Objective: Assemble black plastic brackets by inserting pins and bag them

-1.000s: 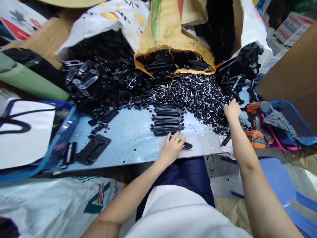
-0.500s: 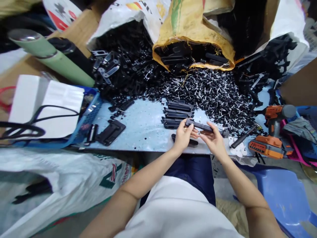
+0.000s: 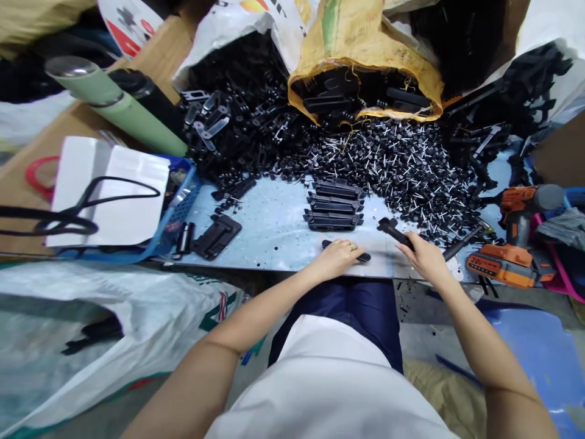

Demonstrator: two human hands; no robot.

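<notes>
My right hand (image 3: 427,261) is closed round one end of a long black plastic part (image 3: 393,230), whose wider, forked end points up and left above the table. Near the front edge of the table, my left hand (image 3: 339,258) lies over a slim black bar with rounded ends (image 3: 364,257), its fingers curled on the bar's middle. Both ends of that bar stick out from under the hand. Just beyond it, several long black parts (image 3: 336,207) lie side by side in a neat stack.
Behind sprawls a heap of black-headed screws (image 3: 388,158), beside a yellow sack (image 3: 351,36) of black parts. An orange cordless drill (image 3: 507,250) and a hammer (image 3: 461,242) lie right. A blue basket (image 3: 158,235), a black block (image 3: 216,236) and a green flask (image 3: 132,116) are left.
The long black part held between both hands is now in my right hand alone, moved right. My left hand has come down onto the slim bar. The view has shifted slightly.
</notes>
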